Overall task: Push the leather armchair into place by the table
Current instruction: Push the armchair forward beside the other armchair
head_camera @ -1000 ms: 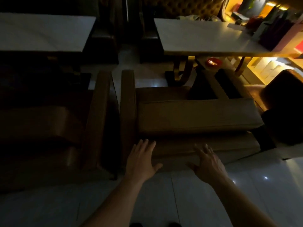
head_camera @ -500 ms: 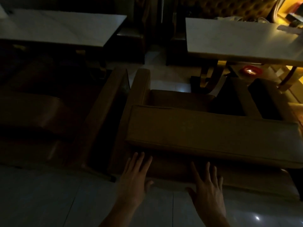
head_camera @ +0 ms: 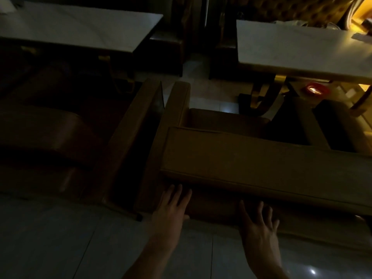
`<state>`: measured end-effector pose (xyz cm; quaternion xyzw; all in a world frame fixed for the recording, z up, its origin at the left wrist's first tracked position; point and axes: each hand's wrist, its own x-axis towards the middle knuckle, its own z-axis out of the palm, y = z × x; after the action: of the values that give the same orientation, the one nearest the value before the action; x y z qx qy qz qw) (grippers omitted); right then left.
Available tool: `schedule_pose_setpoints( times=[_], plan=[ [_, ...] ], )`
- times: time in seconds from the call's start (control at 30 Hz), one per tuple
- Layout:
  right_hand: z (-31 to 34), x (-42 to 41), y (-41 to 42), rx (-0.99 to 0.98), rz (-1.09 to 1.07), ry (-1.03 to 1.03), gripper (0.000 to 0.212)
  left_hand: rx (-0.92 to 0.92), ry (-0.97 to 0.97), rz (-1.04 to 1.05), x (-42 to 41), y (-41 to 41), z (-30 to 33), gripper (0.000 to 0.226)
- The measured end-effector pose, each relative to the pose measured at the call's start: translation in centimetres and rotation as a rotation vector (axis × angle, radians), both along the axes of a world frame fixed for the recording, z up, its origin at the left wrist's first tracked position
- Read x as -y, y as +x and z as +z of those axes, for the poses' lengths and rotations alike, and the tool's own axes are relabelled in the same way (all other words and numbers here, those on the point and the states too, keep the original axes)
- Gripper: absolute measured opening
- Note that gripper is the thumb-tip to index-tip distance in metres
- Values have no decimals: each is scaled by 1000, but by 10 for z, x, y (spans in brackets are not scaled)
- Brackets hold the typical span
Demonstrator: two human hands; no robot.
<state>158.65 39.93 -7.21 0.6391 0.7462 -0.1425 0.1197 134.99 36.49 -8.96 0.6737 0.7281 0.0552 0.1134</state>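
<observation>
The room is dim. A tan leather armchair [head_camera: 251, 164] fills the middle, seen from behind and above, its backrest toward me and its seat facing a white-topped table [head_camera: 298, 51] at the upper right. My left hand [head_camera: 171, 210] lies with straight fingers flat against the chair's lower back, near its left corner. My right hand [head_camera: 259, 228] presses the same back panel further right, fingers spread. Neither hand holds anything.
A second armchair [head_camera: 60, 141] stands close on the left, its armrest beside this chair's left arm. Another white table [head_camera: 80, 25] is at the upper left. A red ashtray [head_camera: 316, 89] sits under the right table. Pale floor tiles [head_camera: 60, 248] lie below.
The view has moved closer to the armchair's back and swung left. Both hands have reached forward and now lie on the chair's lower back panel.
</observation>
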Motion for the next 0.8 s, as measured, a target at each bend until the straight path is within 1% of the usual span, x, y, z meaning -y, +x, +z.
schedule_pose_setpoints(
  times=[0.07, 0.17, 0.3, 0.47, 0.57, 0.63, 0.7, 0.8],
  plan=[
    [-1, 1, 1, 8, 13, 5, 83, -9, 43, 6, -1, 2, -2, 82],
    [-2, 0, 0, 9, 19, 12, 81, -4, 69, 9, -3, 1, -2, 84],
    [-1, 0, 1, 17, 16, 23, 77, -6, 82, 28, -2, 1, -3, 78],
    [-1, 1, 0, 36, 18, 52, 71, -15, 78, 4, -1, -2, -5, 71],
    [-2, 4, 6, 12, 7, 80, 74, 2, 89, 1, -1, -3, -4, 72],
    [0, 6, 12, 10, 12, 154, 77, -7, 104, 4, -2, -5, -1, 75],
    [0, 5, 19, 14, 14, 217, 81, -54, 107, -26, 0, -7, 0, 85],
    [-4, -3, 26, -8, 13, 138, 94, -100, 80, -58, 6, -7, -4, 109]
  ],
)
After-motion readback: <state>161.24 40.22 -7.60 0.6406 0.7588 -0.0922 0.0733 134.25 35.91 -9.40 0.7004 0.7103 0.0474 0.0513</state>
